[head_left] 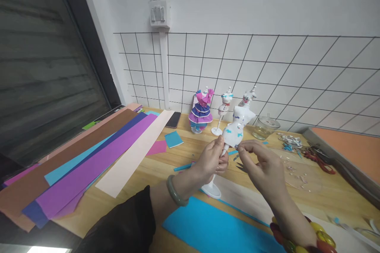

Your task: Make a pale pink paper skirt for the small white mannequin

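Observation:
My left hand [209, 158] wraps round the stem of a small white dress form [233, 132], just below its torso. Bits of blue and purple paper are stuck to the torso, and the form leans to the right. Its round white base [212, 191] shows below my left wrist. Thumb and fingertips of my right hand [263, 170] are pinched at the lower right edge of the torso, beside a small dark bit; what they hold, if anything, is too small to make out. Dark scissor tips [241, 167] show beside the right hand.
Behind stand a form in a layered paper dress [201, 112] and two bare-looking forms with paper bits. Coloured paper strips [97, 158] cover the left. Blue paper [216, 229] lies in front. A glass cup [265, 127], red-handled scissors [322, 164] and a clear plate [311, 180] are right.

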Available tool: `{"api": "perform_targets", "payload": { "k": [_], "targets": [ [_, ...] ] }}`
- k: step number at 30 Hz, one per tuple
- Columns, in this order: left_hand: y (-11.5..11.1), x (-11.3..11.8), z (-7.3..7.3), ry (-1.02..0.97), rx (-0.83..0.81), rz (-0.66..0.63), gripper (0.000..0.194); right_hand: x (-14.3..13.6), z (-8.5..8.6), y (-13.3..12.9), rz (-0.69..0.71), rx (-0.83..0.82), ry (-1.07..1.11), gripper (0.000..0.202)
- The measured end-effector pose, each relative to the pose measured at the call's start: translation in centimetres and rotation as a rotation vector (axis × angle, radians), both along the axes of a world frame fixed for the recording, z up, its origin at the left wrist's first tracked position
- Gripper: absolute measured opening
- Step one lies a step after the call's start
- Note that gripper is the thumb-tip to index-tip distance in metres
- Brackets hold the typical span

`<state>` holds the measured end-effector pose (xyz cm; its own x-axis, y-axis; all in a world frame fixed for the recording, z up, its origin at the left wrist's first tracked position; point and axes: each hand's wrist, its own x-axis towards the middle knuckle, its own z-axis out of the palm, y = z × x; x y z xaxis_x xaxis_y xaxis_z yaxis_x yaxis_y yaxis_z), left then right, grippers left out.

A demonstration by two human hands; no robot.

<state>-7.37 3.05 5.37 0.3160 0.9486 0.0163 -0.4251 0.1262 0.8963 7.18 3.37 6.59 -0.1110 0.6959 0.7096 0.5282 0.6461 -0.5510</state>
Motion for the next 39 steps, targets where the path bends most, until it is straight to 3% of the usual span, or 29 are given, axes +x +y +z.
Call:
{"api": "perform_targets", "payload": {
  "k": [5, 11, 15, 18, 21, 27, 34, 39],
  "targets": [
    [0.2, -0.6, 0.3, -0.009, -0.081, -0.111, 0.064, 0.0, 0.0, 0.1, 0.079, -0.188, 0.189, 0.019],
    [0.4, -1.1, 1.1, -0.097, -0.205, -0.186, 0.061, 0.6, -0.8, 0.9, 0.167, -0.393, 0.383, 0.021],
    [0.5, -1.0, 0.9, -0.070, -0.107, -0.068, 0.056, 1.3, -0.3, 1.1, 0.014, -0.507, 0.268, 0.036],
    [0.5, -0.6, 0.4, -0.032, 0.010, 0.022, 0.057, 1.3, 0.3, 0.8, -0.112, -0.412, 0.156, 0.045],
    [0.2, -0.2, 0.1, 0.022, 0.089, 0.107, 0.059, 1.0, 0.5, 0.5, -0.117, -0.320, 0.108, 0.048],
    [0.0, -0.2, 0.3, 0.111, 0.151, 0.203, 0.053, 1.6, 1.6, 0.4, -0.188, -0.437, 0.202, 0.056],
    [0.5, -0.1, -0.1, 0.136, 0.188, 0.202, 0.056, 0.8, 1.9, 0.0, 0.046, -0.356, -0.008, 0.041],
    [0.4, -0.4, 0.3, 0.136, 0.130, 0.140, 0.052, 0.0, 1.1, -0.2, -0.002, -0.191, -0.022, 0.034]
  ]
}}
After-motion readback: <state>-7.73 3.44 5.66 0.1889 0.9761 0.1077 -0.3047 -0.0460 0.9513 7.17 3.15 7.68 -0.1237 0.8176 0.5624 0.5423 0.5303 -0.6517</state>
